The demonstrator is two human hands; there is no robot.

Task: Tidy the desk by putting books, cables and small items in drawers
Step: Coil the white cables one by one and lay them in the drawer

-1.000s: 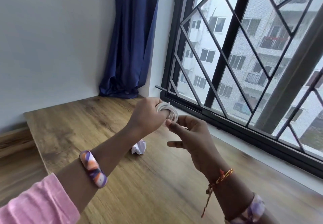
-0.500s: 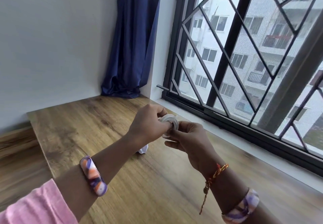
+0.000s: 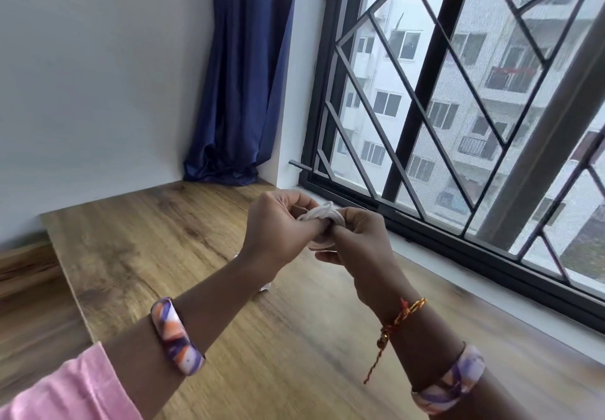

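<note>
Coiled white cable (image 3: 322, 215) gripped above the wooden desk (image 3: 137, 243).

Left hand (image 3: 278, 226) closed on the coil's 9 o'clock side, right hand (image 3: 357, 239) pinching its 3 o'clock side; blue curtain (image 3: 239, 92) beyond at 11 o'clock.

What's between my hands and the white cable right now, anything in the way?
Nothing: the left hand and right hand both hold the coiled white cable directly, above the desk. No drawer is in view.
</note>
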